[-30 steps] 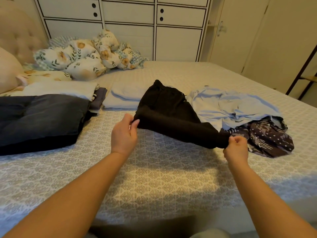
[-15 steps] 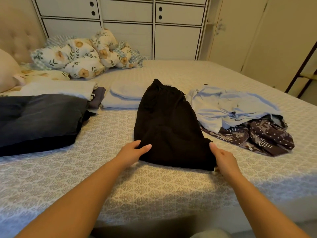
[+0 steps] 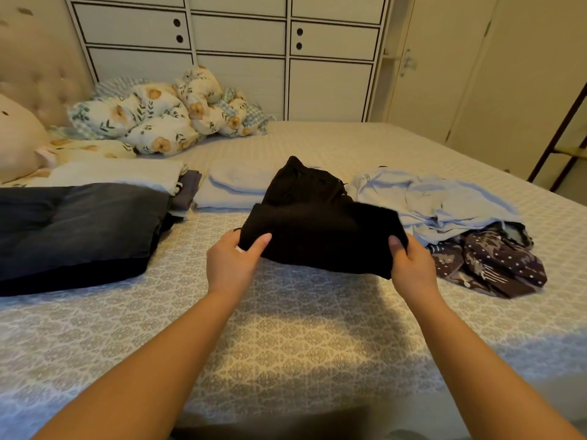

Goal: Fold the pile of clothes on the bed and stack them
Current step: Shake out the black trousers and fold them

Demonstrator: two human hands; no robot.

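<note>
A black garment (image 3: pixel 317 227) lies folded in the middle of the bed, its near end lifted off the cover. My left hand (image 3: pixel 233 262) grips its near left corner, thumb on top. My right hand (image 3: pixel 411 262) grips the near right corner the same way. To the right lies an unfolded pile: a light blue shirt (image 3: pixel 438 201) over a dark purple patterned garment (image 3: pixel 495 268). Folded items sit to the left: a dark grey denim piece (image 3: pixel 76 223), a white folded cloth (image 3: pixel 120 176) and a pale blue folded piece (image 3: pixel 235 188).
The bed (image 3: pixel 286 344) has a grey patterned cover, with its near edge at the bottom of the view. A bunched floral duvet (image 3: pixel 158 115) and a pillow (image 3: pixel 19 138) lie at the headboard. White cabinets (image 3: pixel 286 58) stand behind the bed.
The hands laid the garment's near end flat on the bed, then took hold of its near corners and raised that end off the cover.
</note>
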